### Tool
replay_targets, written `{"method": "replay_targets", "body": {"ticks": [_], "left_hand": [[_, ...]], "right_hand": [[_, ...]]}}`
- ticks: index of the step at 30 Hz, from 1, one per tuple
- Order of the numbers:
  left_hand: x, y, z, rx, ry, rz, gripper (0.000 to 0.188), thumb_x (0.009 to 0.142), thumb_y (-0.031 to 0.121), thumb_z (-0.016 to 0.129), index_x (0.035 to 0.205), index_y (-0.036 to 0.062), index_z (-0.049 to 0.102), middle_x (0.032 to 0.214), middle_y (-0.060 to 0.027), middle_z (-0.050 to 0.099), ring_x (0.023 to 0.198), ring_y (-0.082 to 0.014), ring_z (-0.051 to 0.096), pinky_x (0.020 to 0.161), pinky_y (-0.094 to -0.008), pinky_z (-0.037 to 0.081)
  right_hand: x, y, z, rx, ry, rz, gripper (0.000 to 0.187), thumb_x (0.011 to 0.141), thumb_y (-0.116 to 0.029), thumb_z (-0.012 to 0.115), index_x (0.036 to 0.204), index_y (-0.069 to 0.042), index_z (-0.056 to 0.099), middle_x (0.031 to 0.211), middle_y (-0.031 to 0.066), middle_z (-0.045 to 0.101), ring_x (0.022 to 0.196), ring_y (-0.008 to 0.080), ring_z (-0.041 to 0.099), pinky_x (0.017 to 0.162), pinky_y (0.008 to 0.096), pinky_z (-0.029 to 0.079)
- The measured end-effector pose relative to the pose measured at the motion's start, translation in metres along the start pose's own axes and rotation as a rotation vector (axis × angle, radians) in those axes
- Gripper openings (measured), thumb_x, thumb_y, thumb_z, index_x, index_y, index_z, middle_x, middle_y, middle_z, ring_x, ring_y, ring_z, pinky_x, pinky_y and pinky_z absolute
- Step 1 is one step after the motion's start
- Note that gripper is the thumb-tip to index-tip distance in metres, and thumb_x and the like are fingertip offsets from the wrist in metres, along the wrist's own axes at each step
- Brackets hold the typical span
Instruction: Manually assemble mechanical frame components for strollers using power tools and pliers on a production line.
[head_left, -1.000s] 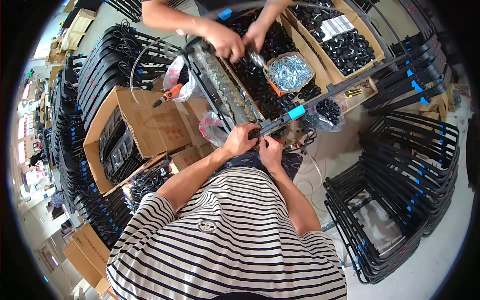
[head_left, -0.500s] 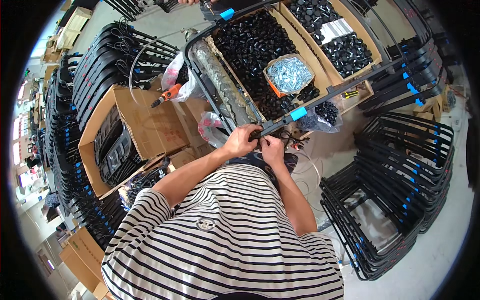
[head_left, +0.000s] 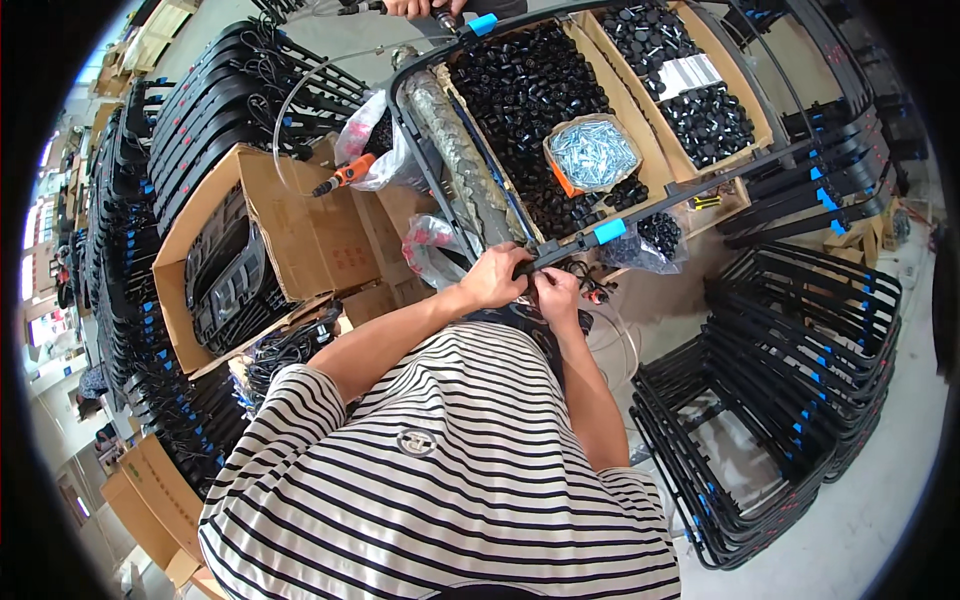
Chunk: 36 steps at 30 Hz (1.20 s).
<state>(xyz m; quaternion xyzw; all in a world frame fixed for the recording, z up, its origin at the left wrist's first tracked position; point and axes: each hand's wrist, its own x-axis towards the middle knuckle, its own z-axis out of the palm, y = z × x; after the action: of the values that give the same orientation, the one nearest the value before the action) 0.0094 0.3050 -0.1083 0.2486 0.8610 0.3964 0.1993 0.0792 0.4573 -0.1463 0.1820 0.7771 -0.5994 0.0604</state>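
A black tubular frame (head_left: pixel 690 187), with blue tape (head_left: pixel 609 231) on its near bar, lies across the parts boxes in front of me. My left hand (head_left: pixel 494 277) is closed around the frame's near corner, fingers curled over the bar. Just to its right, my right hand (head_left: pixel 557 295) is held in a pinch close under the same bar. Whatever sits between its fingertips is too small or hidden to make out. Dark cables (head_left: pixel 590 280) hang just beyond my right hand.
Past the frame lie a box of black plastic caps (head_left: pixel 520 75), a small carton of silver screws (head_left: pixel 594 155) and a box of black knobs (head_left: pixel 710 125). An orange power driver (head_left: pixel 345 174) hangs left. Frame stacks (head_left: pixel 770 400) stand right. A co-worker's hands (head_left: pixel 425 8) are at the far corner.
The view has shifted slightly, so the frame and boxes sit a little farther right. Both my hands stay at the near corner. More of the co-worker's hands shows at the far corner.
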Motion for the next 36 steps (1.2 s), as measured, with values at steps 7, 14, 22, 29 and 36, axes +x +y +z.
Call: {"method": "replay_targets", "body": {"ticks": [7,14,22,29,36], "left_hand": [[-0.001,-0.001,0.003,-0.049,0.037,0.04,0.035,0.072,0.013,0.063,0.102,-0.0035,0.065,0.095,-0.0243,0.063,0.091,-0.0414,0.062,0.084,-0.0446,0.051],[0.001,-0.001,0.001,-0.122,-0.008,-0.065,0.036,0.071,0.013,0.063,0.103,-0.0035,0.065,0.095,-0.0247,0.063,0.09,-0.0424,0.062,0.082,-0.0443,0.052],[0.008,-0.007,0.002,-0.117,-0.039,-0.103,0.036,0.07,0.013,0.062,0.102,-0.0022,0.067,0.093,-0.0254,0.065,0.09,-0.0412,0.064,0.083,-0.0441,0.052],[0.023,-0.009,0.002,-0.127,-0.112,-0.233,0.03,0.072,0.01,0.056,0.096,-0.0018,0.069,0.093,-0.0263,0.067,0.094,-0.0393,0.065,0.086,-0.0439,0.051],[0.02,-0.015,0.01,-0.053,-0.047,-0.14,0.028,0.073,0.005,0.052,0.094,-0.0011,0.07,0.092,-0.0261,0.067,0.092,-0.0397,0.065,0.085,-0.0443,0.051]], "right_hand": [[0.0,0.008,-0.006,-0.039,-0.095,-0.071,0.02,0.09,-0.013,0.057,0.079,0.003,0.062,0.057,0.0103,0.057,0.05,0.0147,0.055,0.05,0.0324,0.042],[-0.002,0.011,-0.007,0.126,-0.19,0.014,0.02,0.093,-0.014,0.054,0.084,0.002,0.062,0.061,0.0096,0.061,0.051,0.0155,0.056,0.05,0.032,0.043],[-0.007,0.003,0.002,0.19,-0.079,0.1,0.021,0.096,-0.009,0.052,0.079,0.002,0.06,0.065,0.0072,0.063,0.056,0.0109,0.06,0.05,0.0265,0.047],[-0.016,0.002,0.002,0.362,-0.083,0.099,0.014,0.097,-0.005,0.048,0.09,0.002,0.058,0.077,0.0111,0.067,0.058,0.014,0.064,0.052,0.0261,0.05],[-0.013,0.004,0.007,0.291,-0.013,0.078,0.004,0.096,0.0,0.048,0.096,-0.001,0.045,0.079,0.0146,0.066,0.057,0.0163,0.064,0.052,0.0262,0.05]]}}
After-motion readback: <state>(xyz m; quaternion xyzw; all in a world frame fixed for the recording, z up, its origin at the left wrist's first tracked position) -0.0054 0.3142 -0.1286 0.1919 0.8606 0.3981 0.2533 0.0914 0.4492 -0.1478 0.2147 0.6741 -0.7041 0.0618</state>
